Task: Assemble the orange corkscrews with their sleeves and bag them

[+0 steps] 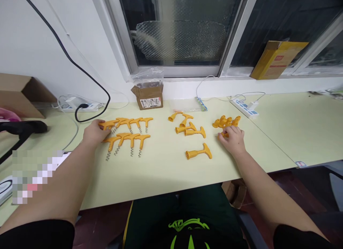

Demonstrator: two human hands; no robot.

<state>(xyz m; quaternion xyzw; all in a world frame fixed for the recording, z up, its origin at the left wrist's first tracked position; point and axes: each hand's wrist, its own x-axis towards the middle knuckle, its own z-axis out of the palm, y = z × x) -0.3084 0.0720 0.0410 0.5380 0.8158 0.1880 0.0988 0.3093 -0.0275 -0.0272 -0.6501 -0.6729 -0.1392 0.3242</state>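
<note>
The right hand (233, 140), right of centre, grasps a small yellow piece (220, 136) while the left hand (93, 133) touches a yellow corkscrew (109, 124) left of centre, whether gripping I cannot tell, both things probably light and stiff, the corkscrew best taken by its crossbar

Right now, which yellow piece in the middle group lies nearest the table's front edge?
The yellow piece lying by itself in front; the others cluster farther back.

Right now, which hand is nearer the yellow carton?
Right. The right hand is in front and left of the yellow carton; the left hand is much farther left.
</note>
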